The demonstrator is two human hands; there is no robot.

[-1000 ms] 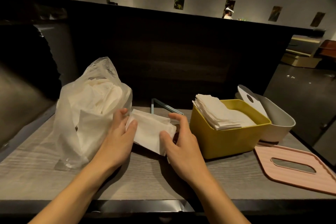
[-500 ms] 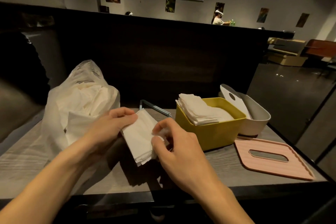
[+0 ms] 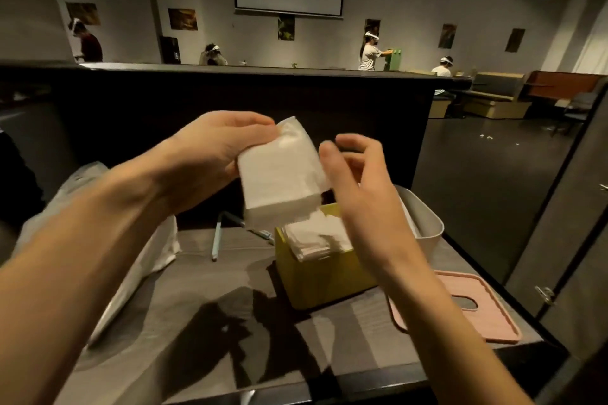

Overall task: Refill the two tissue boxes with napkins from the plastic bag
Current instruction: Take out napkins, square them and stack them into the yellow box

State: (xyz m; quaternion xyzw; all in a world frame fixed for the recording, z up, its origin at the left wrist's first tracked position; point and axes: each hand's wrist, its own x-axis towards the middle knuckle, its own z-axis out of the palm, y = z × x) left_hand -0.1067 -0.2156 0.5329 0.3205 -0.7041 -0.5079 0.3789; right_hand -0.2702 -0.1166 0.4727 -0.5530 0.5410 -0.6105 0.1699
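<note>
Both forearms are bare, with no sleeves in view.

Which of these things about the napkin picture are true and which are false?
1. The left hand holds a napkin stack. True.
2. The yellow box is empty. False: napkins sit in it.
3. The pink lid lies flat on the table. True.
4. The pink lid covers the yellow box. False: it lies beside the box.
5. The plastic bag is left of the yellow box. True.
</note>
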